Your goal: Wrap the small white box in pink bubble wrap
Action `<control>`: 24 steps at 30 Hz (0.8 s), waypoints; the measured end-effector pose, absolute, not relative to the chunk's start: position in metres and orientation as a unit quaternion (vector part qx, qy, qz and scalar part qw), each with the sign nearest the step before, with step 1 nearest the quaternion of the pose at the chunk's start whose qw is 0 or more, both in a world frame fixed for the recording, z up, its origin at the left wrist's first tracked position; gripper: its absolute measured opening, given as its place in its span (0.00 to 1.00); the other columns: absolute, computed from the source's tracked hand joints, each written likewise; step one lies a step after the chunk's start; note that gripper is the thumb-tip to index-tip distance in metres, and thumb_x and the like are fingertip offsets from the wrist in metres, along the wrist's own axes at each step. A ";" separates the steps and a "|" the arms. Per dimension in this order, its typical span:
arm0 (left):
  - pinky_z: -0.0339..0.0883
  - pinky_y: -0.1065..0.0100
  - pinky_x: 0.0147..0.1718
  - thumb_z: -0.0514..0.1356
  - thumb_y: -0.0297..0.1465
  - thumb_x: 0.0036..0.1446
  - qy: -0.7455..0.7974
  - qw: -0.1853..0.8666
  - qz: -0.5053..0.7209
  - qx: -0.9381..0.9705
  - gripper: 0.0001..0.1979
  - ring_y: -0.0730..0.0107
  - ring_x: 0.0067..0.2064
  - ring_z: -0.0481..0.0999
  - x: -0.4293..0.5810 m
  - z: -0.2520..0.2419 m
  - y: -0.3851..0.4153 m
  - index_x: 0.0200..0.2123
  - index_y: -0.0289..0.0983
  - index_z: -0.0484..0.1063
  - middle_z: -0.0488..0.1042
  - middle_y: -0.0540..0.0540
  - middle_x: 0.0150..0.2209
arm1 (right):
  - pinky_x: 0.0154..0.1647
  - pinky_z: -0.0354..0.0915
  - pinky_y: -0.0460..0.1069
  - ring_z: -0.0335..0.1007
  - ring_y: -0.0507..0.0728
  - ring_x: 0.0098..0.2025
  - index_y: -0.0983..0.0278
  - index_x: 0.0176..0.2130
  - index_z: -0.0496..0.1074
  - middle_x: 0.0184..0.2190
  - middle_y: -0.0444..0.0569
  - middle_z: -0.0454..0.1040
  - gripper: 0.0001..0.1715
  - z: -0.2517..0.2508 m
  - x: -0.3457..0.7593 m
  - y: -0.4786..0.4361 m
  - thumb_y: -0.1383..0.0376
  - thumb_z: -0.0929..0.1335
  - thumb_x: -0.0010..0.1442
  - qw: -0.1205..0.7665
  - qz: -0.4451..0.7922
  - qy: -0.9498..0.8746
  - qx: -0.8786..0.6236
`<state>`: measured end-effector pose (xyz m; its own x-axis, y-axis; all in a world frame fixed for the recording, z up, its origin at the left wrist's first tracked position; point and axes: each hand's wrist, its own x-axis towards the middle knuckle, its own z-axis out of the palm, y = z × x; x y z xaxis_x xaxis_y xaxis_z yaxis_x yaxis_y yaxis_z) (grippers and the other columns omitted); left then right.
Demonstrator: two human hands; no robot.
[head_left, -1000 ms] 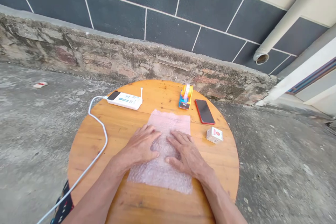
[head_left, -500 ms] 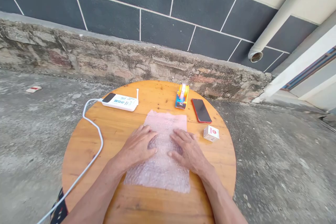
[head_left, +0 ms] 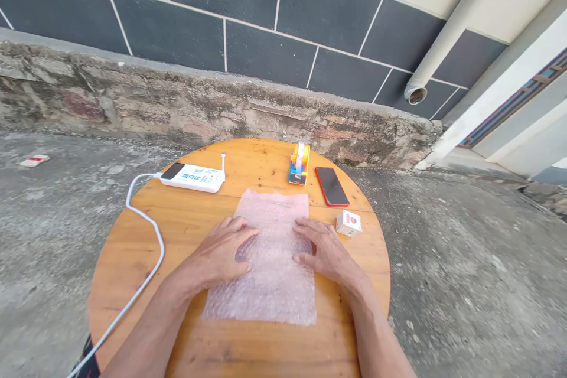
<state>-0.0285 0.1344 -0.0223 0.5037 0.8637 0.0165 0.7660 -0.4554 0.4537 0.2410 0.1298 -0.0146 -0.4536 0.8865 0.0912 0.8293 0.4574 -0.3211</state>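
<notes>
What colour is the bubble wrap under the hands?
The bubble wrap is pale pink and translucent; head view.

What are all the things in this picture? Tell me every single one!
table: 1, orange-brown wood, round
bubble wrap: 1 sheet, pale pink, flat mid-table
power bank: 1, white, far left of table
cable: 1, white, from power bank over table's left side
tape dispenser: 1, orange and blue, far edge
phone: 1, dark with red rim, right of dispenser
small box: 1, white with red mark, right side
pipe: 1, white, on wall, upper right
left hand: 1, flat on bubble wrap
right hand: 1, flat on bubble wrap
</notes>
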 end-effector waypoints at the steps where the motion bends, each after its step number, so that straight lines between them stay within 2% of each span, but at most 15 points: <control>1: 0.60 0.62 0.48 0.59 0.31 0.42 0.483 0.198 0.123 0.844 0.27 0.58 0.49 0.63 -0.028 -0.023 0.134 0.51 0.44 0.68 0.65 0.46 0.49 | 0.59 0.51 0.60 0.56 0.61 0.61 0.58 0.56 0.66 0.60 0.50 0.63 0.30 -0.015 0.241 0.130 0.59 0.71 0.53 0.124 0.116 -0.844 -0.509; 5: 0.60 0.62 0.48 0.60 0.32 0.42 0.483 0.194 0.122 0.845 0.27 0.58 0.49 0.63 -0.028 -0.022 0.134 0.50 0.44 0.68 0.65 0.47 0.49 | 0.59 0.53 0.60 0.57 0.61 0.61 0.60 0.54 0.67 0.59 0.51 0.64 0.27 -0.006 0.234 0.123 0.63 0.69 0.55 0.134 0.103 -0.850 -0.499; 8: 0.60 0.62 0.48 0.60 0.32 0.42 0.481 0.190 0.119 0.848 0.26 0.58 0.49 0.63 -0.027 -0.019 0.133 0.50 0.44 0.68 0.65 0.47 0.48 | 0.60 0.51 0.60 0.55 0.61 0.62 0.60 0.56 0.65 0.60 0.51 0.62 0.28 0.006 0.217 0.106 0.64 0.68 0.56 0.130 0.099 -0.877 -0.451; 12: 0.61 0.63 0.47 0.59 0.31 0.42 0.484 0.184 0.119 0.847 0.25 0.58 0.48 0.64 -0.027 -0.017 0.132 0.49 0.44 0.68 0.66 0.47 0.48 | 0.61 0.52 0.58 0.55 0.61 0.61 0.57 0.57 0.64 0.61 0.49 0.60 0.31 0.011 0.200 0.075 0.62 0.69 0.54 0.068 0.138 -0.904 -0.399; 16: 0.60 0.62 0.49 0.59 0.31 0.42 0.484 0.177 0.127 0.848 0.26 0.58 0.49 0.64 -0.028 -0.019 0.132 0.49 0.43 0.68 0.65 0.47 0.49 | 0.63 0.51 0.61 0.51 0.62 0.64 0.55 0.58 0.63 0.63 0.47 0.57 0.31 0.007 0.215 0.041 0.62 0.69 0.55 0.036 0.163 -0.890 -0.423; 18: 0.60 0.62 0.49 0.59 0.31 0.42 0.481 0.177 0.131 0.848 0.26 0.59 0.49 0.64 -0.028 -0.020 0.132 0.49 0.43 0.68 0.65 0.46 0.48 | 0.60 0.56 0.61 0.55 0.64 0.62 0.55 0.55 0.67 0.62 0.48 0.60 0.28 0.010 0.232 0.025 0.64 0.70 0.54 0.029 0.162 -0.885 -0.435; 21: 0.60 0.62 0.48 0.60 0.31 0.41 0.480 0.179 0.131 0.848 0.27 0.59 0.48 0.64 -0.028 -0.020 0.132 0.49 0.43 0.69 0.66 0.46 0.48 | 0.53 0.65 0.55 0.66 0.60 0.54 0.56 0.48 0.72 0.52 0.48 0.72 0.18 0.020 0.250 0.009 0.63 0.69 0.57 0.054 0.178 -0.882 -0.433; 24: 0.60 0.62 0.48 0.59 0.31 0.42 0.481 0.178 0.131 0.849 0.26 0.59 0.48 0.64 -0.027 -0.020 0.132 0.49 0.43 0.69 0.66 0.46 0.48 | 0.51 0.65 0.52 0.68 0.57 0.49 0.57 0.47 0.71 0.47 0.47 0.74 0.13 0.026 0.244 0.008 0.63 0.66 0.61 0.093 0.192 -0.864 -0.457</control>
<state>-0.0273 0.1324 -0.0199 0.5035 0.8625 0.0510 0.7692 -0.4744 0.4280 0.2437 0.0085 0.0257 -0.5653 0.8248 -0.0139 0.7532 0.5092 -0.4164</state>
